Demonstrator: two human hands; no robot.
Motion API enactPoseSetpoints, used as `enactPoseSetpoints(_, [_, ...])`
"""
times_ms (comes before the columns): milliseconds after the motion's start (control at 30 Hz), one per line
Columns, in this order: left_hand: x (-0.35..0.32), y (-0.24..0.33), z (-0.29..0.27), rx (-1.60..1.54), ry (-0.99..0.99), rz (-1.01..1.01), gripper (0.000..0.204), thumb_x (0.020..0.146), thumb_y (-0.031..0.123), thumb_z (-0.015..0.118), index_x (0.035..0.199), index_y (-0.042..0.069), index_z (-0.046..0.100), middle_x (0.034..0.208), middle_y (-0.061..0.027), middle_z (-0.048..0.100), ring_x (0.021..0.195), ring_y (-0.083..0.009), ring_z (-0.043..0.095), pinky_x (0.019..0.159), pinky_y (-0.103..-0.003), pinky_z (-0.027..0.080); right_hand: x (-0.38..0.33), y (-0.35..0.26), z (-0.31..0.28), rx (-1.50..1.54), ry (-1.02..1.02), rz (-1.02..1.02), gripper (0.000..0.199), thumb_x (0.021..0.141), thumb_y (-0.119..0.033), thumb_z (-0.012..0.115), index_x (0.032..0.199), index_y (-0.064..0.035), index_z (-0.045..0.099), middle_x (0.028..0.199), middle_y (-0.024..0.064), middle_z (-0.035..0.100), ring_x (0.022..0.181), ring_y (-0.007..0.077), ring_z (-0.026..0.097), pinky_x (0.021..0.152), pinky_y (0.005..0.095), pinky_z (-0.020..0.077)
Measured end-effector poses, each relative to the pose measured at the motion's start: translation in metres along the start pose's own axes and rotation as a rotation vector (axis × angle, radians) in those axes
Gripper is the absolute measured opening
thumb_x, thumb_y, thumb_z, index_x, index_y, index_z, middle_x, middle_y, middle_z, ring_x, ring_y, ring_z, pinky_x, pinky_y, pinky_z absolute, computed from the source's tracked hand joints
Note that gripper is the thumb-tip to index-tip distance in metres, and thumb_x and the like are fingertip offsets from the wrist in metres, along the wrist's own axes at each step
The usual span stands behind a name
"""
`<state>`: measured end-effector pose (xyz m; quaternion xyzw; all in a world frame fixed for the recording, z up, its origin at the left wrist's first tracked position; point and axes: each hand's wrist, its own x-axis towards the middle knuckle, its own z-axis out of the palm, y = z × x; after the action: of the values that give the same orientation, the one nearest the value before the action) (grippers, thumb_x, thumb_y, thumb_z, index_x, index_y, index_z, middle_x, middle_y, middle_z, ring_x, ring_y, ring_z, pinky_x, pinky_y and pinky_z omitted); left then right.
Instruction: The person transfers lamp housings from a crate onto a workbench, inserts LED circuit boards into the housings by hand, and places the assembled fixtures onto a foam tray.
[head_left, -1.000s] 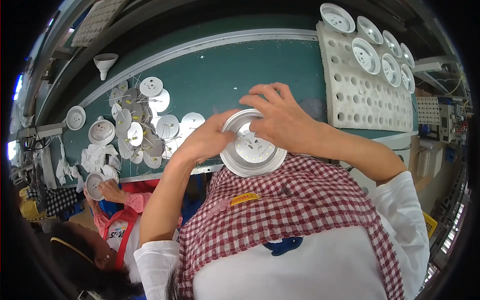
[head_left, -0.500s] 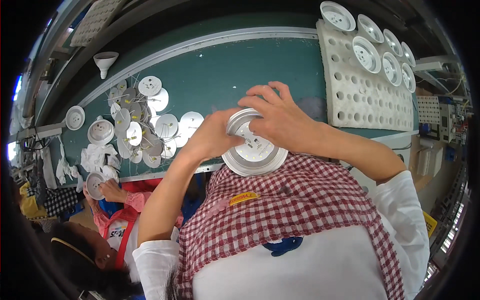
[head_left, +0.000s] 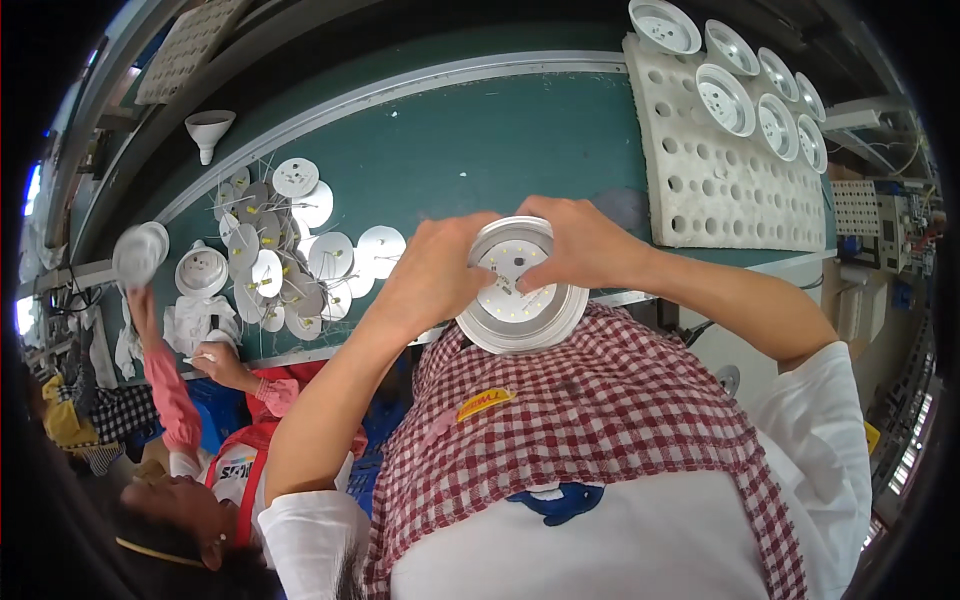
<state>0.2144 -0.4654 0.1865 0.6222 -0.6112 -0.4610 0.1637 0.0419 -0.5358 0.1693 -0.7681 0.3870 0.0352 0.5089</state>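
Observation:
Between my hands, at the bench's near edge, is a round silvery-white lamp housing [head_left: 527,336], its wide mouth facing up. A white disc-shaped LED board [head_left: 514,294] with small yellowish chips lies inside it. My left hand [head_left: 438,268] grips the housing's left side, its thumb on the board. From the other side my right hand [head_left: 585,245] holds the rim, with its thumb also pressed on the board. The fingers beneath the rim are mostly hidden.
Left on the green bench [head_left: 430,130] lies a pile of LED boards [head_left: 330,256] with wires, beside another housing [head_left: 201,270]. A white holed foam tray [head_left: 735,205] at right carries several housings [head_left: 725,100]. At far left, a co-worker's raised hand [head_left: 141,300] is near a blurred housing [head_left: 135,258].
My right hand has lowered from its raised-finger pose and now grips the rim, thumb on the board. The co-worker's arm has reached out toward the housing at the far left.

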Motion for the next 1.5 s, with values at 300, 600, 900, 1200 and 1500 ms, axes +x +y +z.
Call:
enactPoseSetpoints(300, [-0.019, 0.010, -0.010, -0.073, 0.108, 0.145, 0.036, 0.076, 0.010, 0.063, 0.110, 0.001, 0.057, 0.097, -0.0172, 0.062, 0.082, -0.0251, 0.064, 0.073, -0.034, 0.050, -0.006, 0.007, 0.004, 0.094, 0.033, -0.048, 0.042, 0.059, -0.018, 0.076, 0.095, -0.0017, 0.063, 0.080, 0.0150, 0.066, 0.074, 0.0267, 0.064, 0.069, 0.0335, 0.0507])
enactPoseSetpoints(600, [-0.004, -0.024, -0.011, -1.157, 0.288, 0.005, 0.030, 0.089, 0.022, 0.054, 0.104, -0.004, 0.058, 0.082, -0.0047, 0.057, 0.070, -0.0106, 0.053, 0.060, -0.024, 0.046, -0.017, 0.001, -0.021, -0.377, 0.565, -1.066, 0.036, 0.062, -0.008, 0.065, 0.098, -0.0023, 0.063, 0.094, 0.0113, 0.062, 0.071, 0.0211, 0.062, 0.056, 0.0266, 0.0505])
enactPoseSetpoints(900, [0.001, -0.023, -0.016, -1.193, 0.127, 0.150, 0.008, 0.084, 0.008, 0.059, 0.088, 0.001, 0.059, 0.081, -0.0042, 0.057, 0.066, -0.0101, 0.053, 0.058, -0.022, 0.045, -0.023, 0.006, -0.025, -0.347, 0.514, -1.188, 0.030, 0.065, -0.008, 0.065, 0.095, -0.0031, 0.066, 0.092, 0.0112, 0.062, 0.071, 0.0215, 0.063, 0.057, 0.0261, 0.0520])
enactPoseSetpoints(1200, [-0.023, -0.019, -0.004, -0.985, 0.208, 0.026, 0.012, 0.084, 0.010, 0.060, 0.089, -0.001, 0.061, 0.079, -0.0049, 0.060, 0.064, -0.0096, 0.056, 0.056, -0.020, 0.046, -0.035, 0.008, -0.018, -0.356, 0.416, -1.211, 0.032, 0.064, -0.008, 0.065, 0.096, -0.0026, 0.065, 0.093, 0.0128, 0.062, 0.075, 0.0234, 0.063, 0.059, 0.0273, 0.0523])
enactPoseSetpoints(1500, [-0.031, -0.005, -0.039, -0.589, 0.145, -0.069, 0.008, 0.081, 0.006, 0.064, 0.084, 0.000, 0.064, 0.072, -0.0039, 0.062, 0.061, -0.0066, 0.056, 0.055, -0.019, 0.048, -0.025, -0.014, -0.029, -0.582, 0.347, -1.269, 0.030, 0.065, -0.008, 0.064, 0.094, -0.0035, 0.065, 0.093, 0.0117, 0.062, 0.077, 0.0210, 0.063, 0.059, 0.0261, 0.0521])
